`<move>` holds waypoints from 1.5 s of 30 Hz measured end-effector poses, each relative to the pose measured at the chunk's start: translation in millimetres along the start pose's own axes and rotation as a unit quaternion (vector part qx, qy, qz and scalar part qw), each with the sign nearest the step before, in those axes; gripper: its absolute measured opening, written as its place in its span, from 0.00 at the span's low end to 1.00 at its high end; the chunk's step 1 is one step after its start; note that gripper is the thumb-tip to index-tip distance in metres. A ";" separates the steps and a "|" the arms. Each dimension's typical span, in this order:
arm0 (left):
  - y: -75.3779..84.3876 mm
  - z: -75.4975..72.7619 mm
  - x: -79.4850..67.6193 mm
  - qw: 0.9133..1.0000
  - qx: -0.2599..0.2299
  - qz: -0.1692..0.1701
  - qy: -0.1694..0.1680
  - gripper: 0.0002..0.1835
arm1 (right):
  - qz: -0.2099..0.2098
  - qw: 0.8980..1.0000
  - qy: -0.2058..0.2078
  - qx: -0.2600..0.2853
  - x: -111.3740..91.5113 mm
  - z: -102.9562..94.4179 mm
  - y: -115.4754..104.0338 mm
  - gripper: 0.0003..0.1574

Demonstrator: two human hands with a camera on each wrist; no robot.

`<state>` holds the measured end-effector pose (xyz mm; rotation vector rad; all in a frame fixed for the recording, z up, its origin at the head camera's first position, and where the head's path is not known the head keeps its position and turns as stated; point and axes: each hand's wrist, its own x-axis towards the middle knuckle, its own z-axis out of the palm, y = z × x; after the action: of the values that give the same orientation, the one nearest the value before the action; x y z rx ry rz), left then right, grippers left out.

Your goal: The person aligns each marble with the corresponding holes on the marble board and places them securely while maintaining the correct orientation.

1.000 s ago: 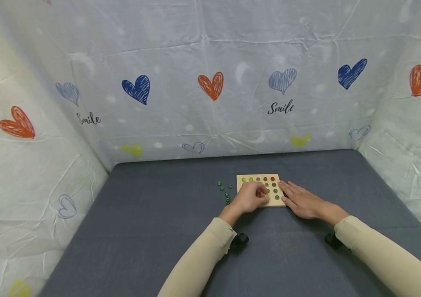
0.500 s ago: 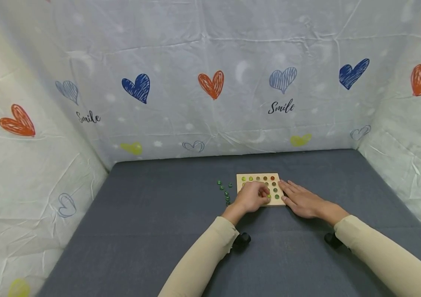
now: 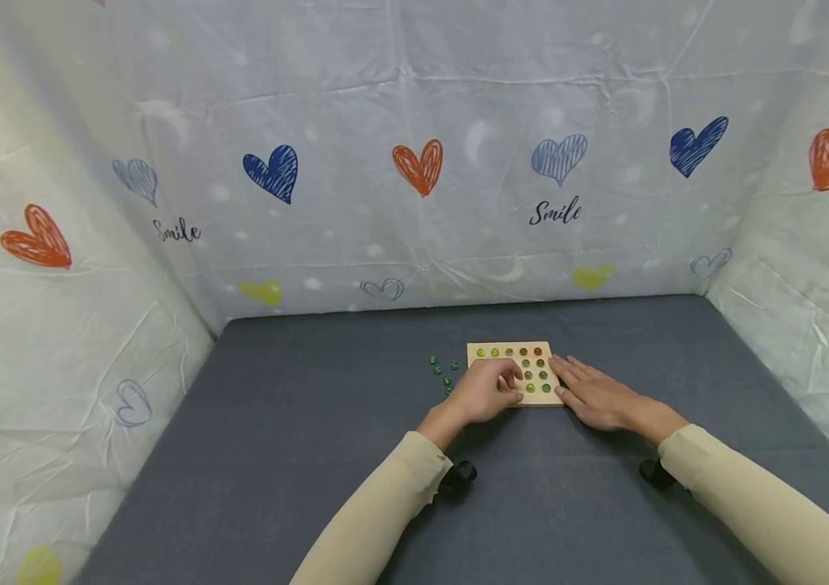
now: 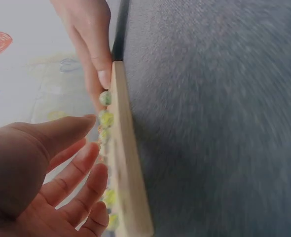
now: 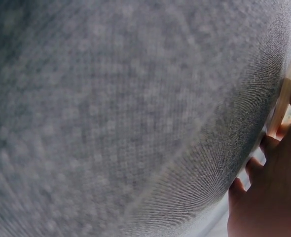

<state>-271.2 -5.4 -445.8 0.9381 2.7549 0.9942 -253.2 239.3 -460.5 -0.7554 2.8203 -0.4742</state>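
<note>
A pale wooden board (image 3: 540,401) lies on the table, with rows of coloured glass marbles in its hollows. My left hand (image 3: 488,388) hovers over the board's left part and hides some hollows there. In the left wrist view its thumb (image 4: 69,131) and fingers (image 4: 81,170) are loosely bent and apart, with nothing between them. Just right of those fingertips, a yellow-green marble (image 3: 530,388) sits in the front row beside a green one (image 3: 546,388). With its fingers extended, my right hand (image 3: 593,396) touches the board's right edge.
Several loose green marbles (image 3: 447,381) lie on the dark grey table (image 3: 297,439), left of the board and close to my left wrist. A white cloth (image 3: 341,227) printed with hearts hangs behind the table and along both sides.
My left fingers pinched the yellow-green marble at the front row a second ago. They have let go and moved slightly left, and that marble sits in the board. My right hand has stayed still.
</note>
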 end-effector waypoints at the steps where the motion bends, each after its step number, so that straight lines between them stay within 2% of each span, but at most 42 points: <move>1: -0.8 -2.8 -2.2 1.000 0.000 0.002 0.001 0.10 | 0.000 1.000 0.001 -0.001 0.0 0.0 0.4 0.38; 9: -13.0 -30.0 -22.3 1.000 0.023 -0.011 0.010 0.14 | -0.006 1.000 0.010 -0.005 -1.2 -1.0 2.2 0.38; 18: -41.3 -51.3 -43.3 0.998 0.044 -0.039 0.023 0.14 | -0.011 1.000 0.014 -0.004 -0.6 -2.6 4.1 0.38; 30: -61.8 -50.5 -61.6 0.998 0.033 -0.051 0.021 0.11 | -0.010 1.000 0.011 0.005 -0.6 -0.5 0.5 0.38; 45: -62.8 -48.3 -66.2 0.998 0.020 -0.053 0.020 0.09 | -0.011 1.000 0.006 0.000 -1.4 0.8 -0.5 0.38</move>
<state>-262.8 -108.0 -454.4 0.7752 2.8349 0.9543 -251.5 239.4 -460.9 -0.7859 2.8253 -0.4836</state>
